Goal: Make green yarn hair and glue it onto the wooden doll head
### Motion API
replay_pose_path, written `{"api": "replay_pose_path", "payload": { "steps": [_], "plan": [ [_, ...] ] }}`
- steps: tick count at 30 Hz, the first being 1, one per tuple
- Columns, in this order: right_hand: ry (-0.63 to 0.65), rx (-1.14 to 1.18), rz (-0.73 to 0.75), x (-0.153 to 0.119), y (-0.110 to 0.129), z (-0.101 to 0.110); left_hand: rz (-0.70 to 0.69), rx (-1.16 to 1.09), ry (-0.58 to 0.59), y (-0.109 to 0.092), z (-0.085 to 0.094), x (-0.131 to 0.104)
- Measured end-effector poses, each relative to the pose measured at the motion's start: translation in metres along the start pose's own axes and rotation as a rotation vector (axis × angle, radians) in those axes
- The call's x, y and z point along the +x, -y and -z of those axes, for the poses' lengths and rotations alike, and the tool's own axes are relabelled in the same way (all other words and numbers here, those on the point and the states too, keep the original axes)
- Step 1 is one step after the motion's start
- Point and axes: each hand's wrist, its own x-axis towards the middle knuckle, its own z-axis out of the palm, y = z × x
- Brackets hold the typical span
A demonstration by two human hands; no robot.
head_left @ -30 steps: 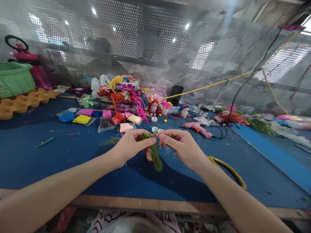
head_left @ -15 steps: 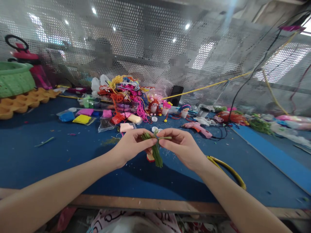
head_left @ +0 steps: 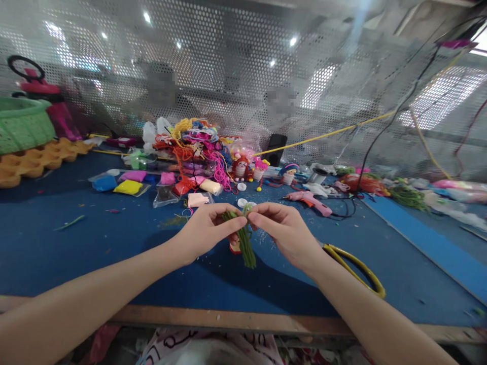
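In the head view my left hand (head_left: 213,228) pinches a bundle of green yarn (head_left: 246,248) between thumb and fingers, its strands hanging down toward the table. My right hand (head_left: 283,228) is closed at the top of the same bundle, thumb against fingertips, touching the yarn where the two hands meet. Behind the bundle a small red and cream piece (head_left: 235,247) shows in part below my left fingers; most of it is hidden. Small white round pieces (head_left: 242,203) lie just beyond my fingertips.
Yellow-handled scissors (head_left: 355,266) lie by my right forearm. A pink glue gun (head_left: 310,202) rests farther back. Small yarn-haired dolls (head_left: 241,167) stand before a heap of coloured yarn (head_left: 194,139). Clay packets (head_left: 129,187) lie left. A perforated metal screen (head_left: 228,66) rises behind the table.
My right fingertips have closed in; the green strand that stuck out over them to the right is no longer visible. The bundle's lower end hangs slightly lower. My left hand stays nearly in place.
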Motion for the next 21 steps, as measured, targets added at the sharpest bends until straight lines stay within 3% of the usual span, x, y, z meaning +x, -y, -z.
{"api": "replay_pose_path", "payload": {
  "steps": [10,21],
  "plan": [
    [-0.008,0.009,-0.087,0.000,0.001,-0.002,-0.031,0.059,0.021,-0.001,0.002,0.000],
    [0.211,0.212,-0.271,0.000,0.004,0.002,0.162,0.049,0.097,-0.011,0.003,-0.002]
  ]
}}
